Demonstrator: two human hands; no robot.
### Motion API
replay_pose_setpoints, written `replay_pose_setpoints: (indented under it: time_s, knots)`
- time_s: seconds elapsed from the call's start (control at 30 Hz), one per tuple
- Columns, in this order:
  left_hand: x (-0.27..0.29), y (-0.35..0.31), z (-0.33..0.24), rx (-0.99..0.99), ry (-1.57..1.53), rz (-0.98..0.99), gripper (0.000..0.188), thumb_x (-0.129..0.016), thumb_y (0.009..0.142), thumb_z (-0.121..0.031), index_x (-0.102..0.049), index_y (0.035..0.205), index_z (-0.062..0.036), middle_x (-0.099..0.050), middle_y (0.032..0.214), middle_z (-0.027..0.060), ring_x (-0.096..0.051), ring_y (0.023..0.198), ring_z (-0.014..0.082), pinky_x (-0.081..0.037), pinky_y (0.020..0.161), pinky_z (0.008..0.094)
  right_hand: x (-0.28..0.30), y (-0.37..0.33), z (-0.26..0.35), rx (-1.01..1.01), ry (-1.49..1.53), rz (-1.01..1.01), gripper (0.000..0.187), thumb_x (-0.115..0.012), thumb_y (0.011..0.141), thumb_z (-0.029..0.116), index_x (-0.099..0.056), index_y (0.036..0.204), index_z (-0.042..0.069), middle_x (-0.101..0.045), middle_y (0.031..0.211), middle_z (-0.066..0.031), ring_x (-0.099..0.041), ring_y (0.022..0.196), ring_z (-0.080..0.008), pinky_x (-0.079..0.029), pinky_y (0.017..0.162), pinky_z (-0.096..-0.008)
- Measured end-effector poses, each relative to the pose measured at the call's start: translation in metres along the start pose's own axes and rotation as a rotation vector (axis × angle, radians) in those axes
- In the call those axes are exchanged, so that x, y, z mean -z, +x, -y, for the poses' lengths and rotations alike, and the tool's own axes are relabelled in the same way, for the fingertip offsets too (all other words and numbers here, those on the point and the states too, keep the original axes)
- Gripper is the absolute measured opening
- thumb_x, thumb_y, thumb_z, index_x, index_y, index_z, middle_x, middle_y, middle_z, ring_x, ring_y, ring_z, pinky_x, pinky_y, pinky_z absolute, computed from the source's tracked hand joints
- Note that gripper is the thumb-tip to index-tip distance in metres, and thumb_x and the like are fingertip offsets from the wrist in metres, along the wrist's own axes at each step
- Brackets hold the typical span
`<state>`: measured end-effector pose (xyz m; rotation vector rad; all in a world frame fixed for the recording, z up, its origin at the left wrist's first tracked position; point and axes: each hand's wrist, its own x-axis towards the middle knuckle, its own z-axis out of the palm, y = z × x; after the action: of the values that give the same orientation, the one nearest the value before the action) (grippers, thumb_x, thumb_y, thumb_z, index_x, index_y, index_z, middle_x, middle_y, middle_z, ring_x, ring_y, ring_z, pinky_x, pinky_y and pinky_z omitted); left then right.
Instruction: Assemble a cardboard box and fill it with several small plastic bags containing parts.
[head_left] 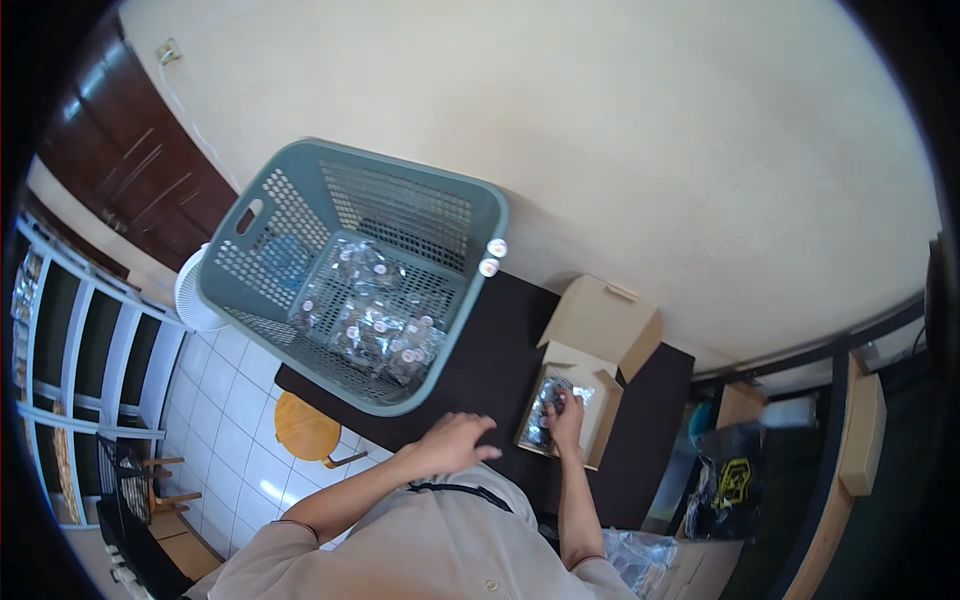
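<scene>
Right hand [566, 424] in box [600, 412] (one)

Shiny packets [540, 418] in open box [600, 412]

Soft daylight-like brightness glints off the floor tiles [240, 430], with strong bending toward blackened edges

Worn on the person's head, the wide fisheye camera is looking down past the shirt front [440, 545] onto the dark worktop [650, 400], from rather near, while it is also facing the pale wall [650, 150] ahead.
</scene>
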<state>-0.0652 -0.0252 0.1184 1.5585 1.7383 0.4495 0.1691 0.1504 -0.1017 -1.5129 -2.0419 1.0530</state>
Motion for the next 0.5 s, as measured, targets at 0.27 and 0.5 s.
replay_pose_setpoints:
  time_s: [0.27, 0.5]
  knots:
    - [0.209, -0.020, -0.003, -0.264, -0.517, 0.327, 0.043, -0.072, 0.100, -0.028, -0.065, 0.132, 0.0004, -0.074, 0.119, 0.0144, -0.072, 0.105, 0.0206, -0.059, 0.092, 0.0338, 0.027, -0.010, 0.009, 0.125, -0.004, -0.053, 0.025, -0.072, 0.086, -0.002, -0.069, 0.111, 0.003, -0.068, 0.077, -0.0101, -0.067, 0.071, -0.0208, -0.056, 0.070, -0.0368]
    - [0.310, 0.110, 0.274, 0.430, -0.657, -0.574, 0.039, -0.071, 0.099, -0.033, -0.072, 0.117, 0.0015, -0.077, 0.096, 0.0125, -0.073, 0.077, 0.0209, -0.061, 0.070, 0.0338, 0.062, -0.045, 0.040, -0.046, -0.011, -0.151, 0.020, -0.072, 0.091, -0.001, -0.070, 0.110, 0.001, -0.067, 0.074, -0.0070, -0.064, 0.069, -0.0117, -0.053, 0.066, -0.0298]
